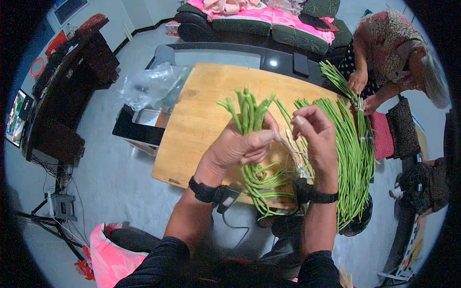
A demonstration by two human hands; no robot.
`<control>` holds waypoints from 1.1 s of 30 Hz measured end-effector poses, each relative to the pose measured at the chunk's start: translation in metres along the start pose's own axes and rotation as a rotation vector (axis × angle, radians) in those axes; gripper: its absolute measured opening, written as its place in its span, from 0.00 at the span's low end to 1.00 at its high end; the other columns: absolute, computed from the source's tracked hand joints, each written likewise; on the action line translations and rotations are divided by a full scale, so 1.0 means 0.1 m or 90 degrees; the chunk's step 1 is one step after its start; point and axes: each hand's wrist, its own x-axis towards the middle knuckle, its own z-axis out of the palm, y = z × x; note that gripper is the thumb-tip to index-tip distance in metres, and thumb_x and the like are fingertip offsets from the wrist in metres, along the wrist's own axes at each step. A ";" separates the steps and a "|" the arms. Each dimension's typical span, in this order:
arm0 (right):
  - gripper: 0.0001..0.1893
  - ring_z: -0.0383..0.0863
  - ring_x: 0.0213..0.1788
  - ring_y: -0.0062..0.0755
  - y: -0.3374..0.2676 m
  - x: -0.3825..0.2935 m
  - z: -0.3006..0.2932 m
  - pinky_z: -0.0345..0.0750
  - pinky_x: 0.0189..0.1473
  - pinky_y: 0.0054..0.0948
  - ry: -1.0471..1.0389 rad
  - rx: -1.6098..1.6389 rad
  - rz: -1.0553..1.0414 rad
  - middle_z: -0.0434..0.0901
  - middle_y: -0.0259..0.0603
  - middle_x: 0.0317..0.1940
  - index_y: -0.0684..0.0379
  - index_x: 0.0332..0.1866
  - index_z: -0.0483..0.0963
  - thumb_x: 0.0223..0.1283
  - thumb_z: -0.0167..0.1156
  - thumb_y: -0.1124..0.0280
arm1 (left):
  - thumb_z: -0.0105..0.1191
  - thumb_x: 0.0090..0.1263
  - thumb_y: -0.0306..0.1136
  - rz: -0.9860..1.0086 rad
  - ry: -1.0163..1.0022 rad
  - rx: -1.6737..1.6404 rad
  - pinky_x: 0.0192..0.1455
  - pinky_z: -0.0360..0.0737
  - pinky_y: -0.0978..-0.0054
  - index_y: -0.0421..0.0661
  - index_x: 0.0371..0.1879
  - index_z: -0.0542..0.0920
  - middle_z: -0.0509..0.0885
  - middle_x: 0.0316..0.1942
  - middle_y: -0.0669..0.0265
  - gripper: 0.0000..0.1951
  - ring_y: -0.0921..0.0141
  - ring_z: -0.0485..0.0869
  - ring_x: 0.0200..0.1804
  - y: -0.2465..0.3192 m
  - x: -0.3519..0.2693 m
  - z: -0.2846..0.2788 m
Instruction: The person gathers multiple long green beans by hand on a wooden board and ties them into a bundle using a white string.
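My left hand (248, 144) is closed around a bunch of green yardlong beans (248, 109). Their stem ends stick up above the fist, and the long pods (257, 183) hang and curl below it, over the table's near edge. To its right is my right hand (317, 133), raised with bent fingers and the thumb near the forefinger. Whether something thin is pinched there cannot be made out. Between the two hands, pale twist-tie-like strands (298, 158) lie in a small heap. Both wrists wear black straps with small devices.
Many loose yardlong beans (345, 154) drape over the right side of the wooden table (201, 108). Across the right corner, another person (389, 54) holds a tied bean bundle (360, 104). A clear plastic bag (151, 84) sits left of the table; a sofa (248, 25) stands behind.
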 end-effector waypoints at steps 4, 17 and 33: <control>0.06 0.78 0.38 0.18 -0.38 -0.07 0.18 0.76 0.40 0.20 0.033 0.004 -0.087 0.80 0.33 0.40 0.64 0.45 0.79 0.67 0.66 0.75 | 0.60 0.74 0.33 -0.034 -0.022 0.018 0.17 0.62 0.83 0.40 0.42 0.79 0.71 0.17 0.76 0.09 0.83 0.64 0.13 -0.02 0.00 0.02; 0.06 0.73 0.35 0.20 -0.55 -0.17 0.37 0.71 0.37 0.22 0.025 -0.210 -0.088 0.76 0.35 0.36 0.65 0.39 0.78 0.57 0.63 0.80 | 0.56 0.76 0.33 -0.085 -0.031 0.034 0.21 0.66 0.84 0.43 0.51 0.78 0.73 0.25 0.75 0.10 0.83 0.69 0.21 -0.14 0.04 0.05; 0.04 0.74 0.28 0.18 -0.49 -0.17 0.36 0.73 0.32 0.24 0.032 -0.322 0.000 0.76 0.32 0.25 0.65 0.30 0.76 0.53 0.64 0.77 | 0.64 0.72 0.37 -0.104 0.035 0.085 0.20 0.65 0.83 0.40 0.59 0.79 0.82 0.33 0.72 0.21 0.82 0.72 0.21 -0.24 0.07 0.11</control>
